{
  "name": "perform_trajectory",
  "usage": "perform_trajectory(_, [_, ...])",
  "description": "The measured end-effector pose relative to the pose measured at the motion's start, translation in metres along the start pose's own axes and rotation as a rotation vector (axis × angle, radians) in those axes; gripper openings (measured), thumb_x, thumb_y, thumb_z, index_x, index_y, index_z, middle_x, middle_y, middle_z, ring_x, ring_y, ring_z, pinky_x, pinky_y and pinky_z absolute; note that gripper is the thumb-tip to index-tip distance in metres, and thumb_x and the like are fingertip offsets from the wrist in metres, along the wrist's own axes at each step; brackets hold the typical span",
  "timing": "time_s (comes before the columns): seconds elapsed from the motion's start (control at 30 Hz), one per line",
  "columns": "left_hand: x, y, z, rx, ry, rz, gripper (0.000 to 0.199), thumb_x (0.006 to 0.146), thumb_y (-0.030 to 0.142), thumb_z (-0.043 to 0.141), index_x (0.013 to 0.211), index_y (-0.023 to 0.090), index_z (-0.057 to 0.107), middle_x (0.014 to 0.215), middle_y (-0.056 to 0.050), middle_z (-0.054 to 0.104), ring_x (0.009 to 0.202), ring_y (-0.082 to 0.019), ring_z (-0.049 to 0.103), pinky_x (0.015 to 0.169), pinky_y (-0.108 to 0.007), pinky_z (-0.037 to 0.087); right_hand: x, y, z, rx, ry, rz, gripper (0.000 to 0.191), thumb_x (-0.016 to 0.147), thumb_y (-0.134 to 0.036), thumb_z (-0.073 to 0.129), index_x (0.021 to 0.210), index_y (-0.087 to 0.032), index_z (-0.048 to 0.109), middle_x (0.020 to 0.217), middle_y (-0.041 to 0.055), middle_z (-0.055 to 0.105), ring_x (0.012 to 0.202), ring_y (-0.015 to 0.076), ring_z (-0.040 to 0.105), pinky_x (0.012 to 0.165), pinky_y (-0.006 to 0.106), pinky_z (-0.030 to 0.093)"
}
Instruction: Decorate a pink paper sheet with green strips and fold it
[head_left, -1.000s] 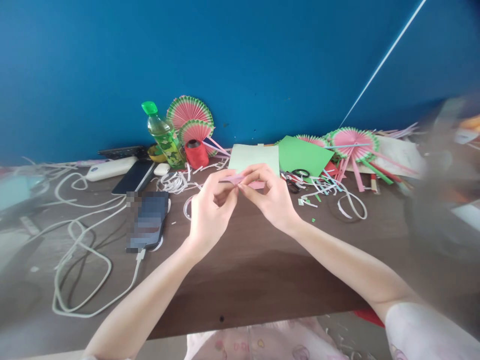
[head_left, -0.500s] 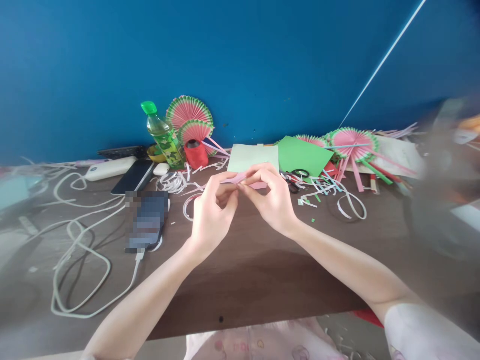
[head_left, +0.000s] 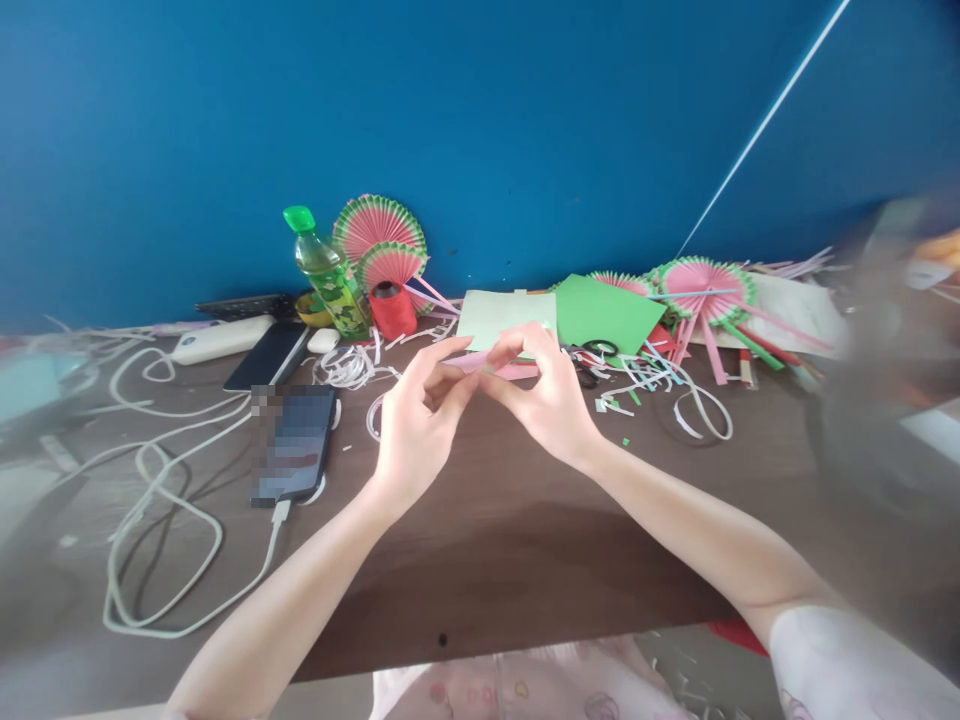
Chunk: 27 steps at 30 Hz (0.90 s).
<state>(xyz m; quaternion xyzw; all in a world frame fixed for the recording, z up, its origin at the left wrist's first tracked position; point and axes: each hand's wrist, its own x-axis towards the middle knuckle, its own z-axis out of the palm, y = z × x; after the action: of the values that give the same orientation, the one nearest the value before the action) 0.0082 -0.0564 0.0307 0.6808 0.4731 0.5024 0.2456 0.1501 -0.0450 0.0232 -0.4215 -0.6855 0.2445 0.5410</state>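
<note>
My left hand [head_left: 421, 425] and my right hand [head_left: 546, 400] meet thumb to thumb above the middle of the brown table [head_left: 510, 560]. Between their fingertips is a pink paper piece [head_left: 475, 361], mostly hidden by the fingers. Both hands pinch it, with fingers bent. Just behind them lie a pale green sheet [head_left: 502, 308] and a bright green sheet [head_left: 607, 314]. Black-handled scissors [head_left: 600, 348] rest right of my right hand, among paper scraps.
At the back left stand a green-capped bottle [head_left: 326, 275], a red spool [head_left: 392, 310] and pleated pink paper fans [head_left: 380, 232]. More fans [head_left: 703, 288] lie back right. Phones [head_left: 296, 445] and looped white cables [head_left: 161, 490] cover the left side.
My hands have shifted slightly, and the fingers of my left hand have straightened a little over the pink paper. The objects on the table stay where they were.
</note>
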Motion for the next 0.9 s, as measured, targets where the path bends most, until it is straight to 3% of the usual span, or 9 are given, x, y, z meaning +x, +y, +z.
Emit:
perform_trajectory(0.2, [0.002,0.0,-0.005,-0.06,-0.03,-0.033,0.029,0.079,0.024,0.056,0.107,0.023,0.057,0.068,0.002,0.061,0.059,-0.011,0.059,0.055,-0.022,0.05,0.003,-0.007,-0.011,0.079,-0.104,0.019,0.005,0.083,-0.026,0.053,0.082,-0.022,0.057,0.09,0.0022,0.058,0.094,0.0178,0.053,0.082,0.037,0.045])
perform_trajectory(0.43, [0.0,0.001,-0.002,-0.063,-0.051,0.027,0.029,0.076,0.014,0.052,0.102,0.022,0.059,0.07,0.002,0.06,0.063,-0.01,0.058,0.06,-0.023,0.049,0.002,-0.009,-0.008,-0.055,-0.133,-0.075,0.007,0.079,-0.026,0.058,0.074,-0.022,0.057,0.078,0.0018,0.057,0.086,0.0181,0.051,0.073,0.035,0.046])
perform_trajectory(0.57, [0.0,-0.002,-0.002,-0.015,-0.105,0.082,0.029,0.077,0.013,0.05,0.103,0.023,0.058,0.082,0.0,0.063,0.072,-0.012,0.059,0.067,-0.025,0.049,0.003,-0.006,-0.008,0.006,-0.184,-0.003,0.007,0.08,-0.025,0.057,0.075,-0.022,0.053,0.079,0.0003,0.059,0.084,0.0165,0.053,0.074,0.033,0.045])
perform_trajectory(0.67, [0.002,-0.003,-0.003,-0.003,-0.122,0.069,0.029,0.079,0.016,0.05,0.106,0.024,0.056,0.078,0.001,0.061,0.069,-0.011,0.059,0.063,-0.024,0.049,0.006,-0.005,-0.011,0.017,-0.211,0.038,0.008,0.08,-0.026,0.058,0.076,-0.021,0.053,0.078,-0.0005,0.06,0.08,0.0148,0.054,0.073,0.032,0.043])
perform_trajectory(0.9, [0.006,-0.004,-0.008,0.0,-0.1,0.002,0.012,0.08,0.023,0.054,0.091,0.022,0.05,0.074,0.002,0.061,0.065,-0.01,0.06,0.055,-0.021,0.044,0.014,-0.005,-0.026,0.06,-0.452,0.091,0.016,0.08,-0.035,0.057,0.078,-0.019,0.055,0.074,-0.0004,0.058,0.065,0.0109,0.052,0.059,0.026,0.04])
